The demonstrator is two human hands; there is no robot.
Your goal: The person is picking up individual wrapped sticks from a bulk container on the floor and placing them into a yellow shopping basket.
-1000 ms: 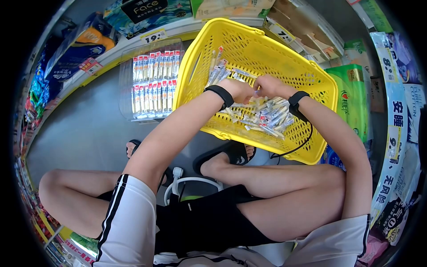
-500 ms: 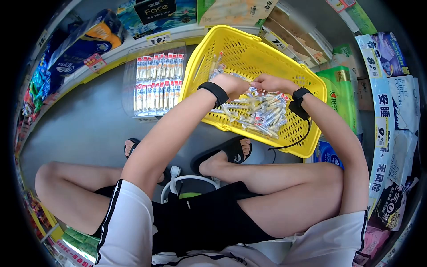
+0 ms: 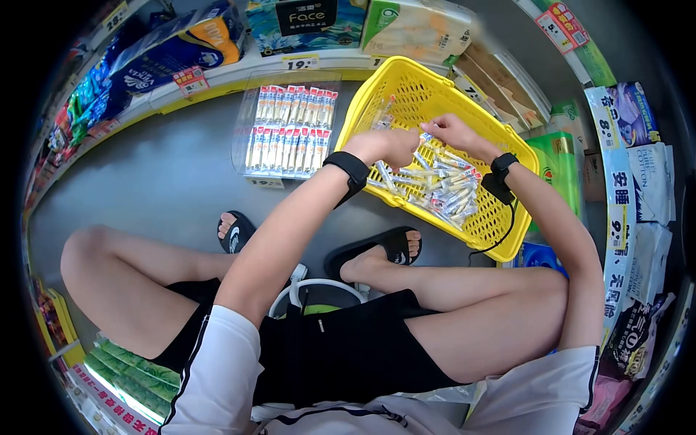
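Observation:
Both hands meet above a yellow plastic basket that holds a loose heap of small wrapped sticks. My left hand is closed, its fingers curled; what they hold is hidden. My right hand pinches the end of a wrapped stick, close to the left fingers. Left of the basket, a clear plastic tray contains two rows of similar sticks, standing side by side with red, white and blue wrappers.
Shelves with tissue packs and price tags curve around the back. More packs line the right side. My sandalled feet flank a white round-rimmed thing on the grey floor. A black cord hangs from my right wristband.
The camera view has shifted, so the tray and basket appear farther right and lower. Both hands stay close together over the basket, with fingers slightly repositioned.

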